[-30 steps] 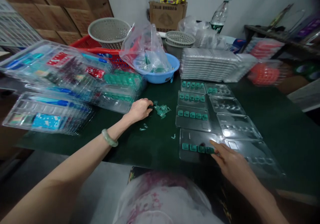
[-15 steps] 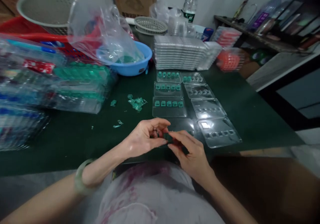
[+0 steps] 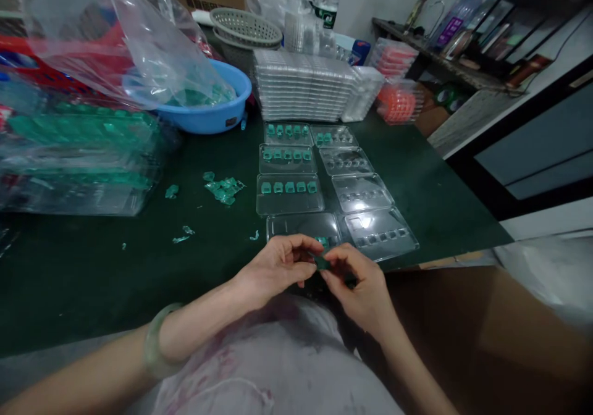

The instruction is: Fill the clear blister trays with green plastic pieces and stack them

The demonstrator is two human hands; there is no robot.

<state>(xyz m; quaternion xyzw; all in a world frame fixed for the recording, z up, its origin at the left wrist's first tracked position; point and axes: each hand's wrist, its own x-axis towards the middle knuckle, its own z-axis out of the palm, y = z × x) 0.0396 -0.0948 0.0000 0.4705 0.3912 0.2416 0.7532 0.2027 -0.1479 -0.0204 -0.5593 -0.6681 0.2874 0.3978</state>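
Observation:
Fingertips of my left hand (image 3: 282,264) and my right hand (image 3: 356,279) meet just in front of the nearest tray, both pinching a small dark-green translucent piece (image 3: 320,262). Its exact shape is mostly covered by the fingers. Behind my hands lies a clear plastic tray (image 3: 296,222), partly hidden, with green showing in one slot. Farther back, a clear tray (image 3: 290,204) holds a row of green translucent pieces (image 3: 290,187). To the right, another clear tray (image 3: 386,226) has unfilled slots. Several similar trays form two columns.
Loose green scraps (image 3: 225,189) lie left of the trays on the dark green table (image 3: 222,291). A blue basin (image 3: 204,118) holds green pieces under a plastic bag. Stacked clear trays (image 3: 306,88) stand at the back; bagged packs (image 3: 78,155) fill the left side.
The camera view has turned right, so the table's contents appear farther left. My hands stay together on the small green piece, and green now shows in the nearest tray behind them.

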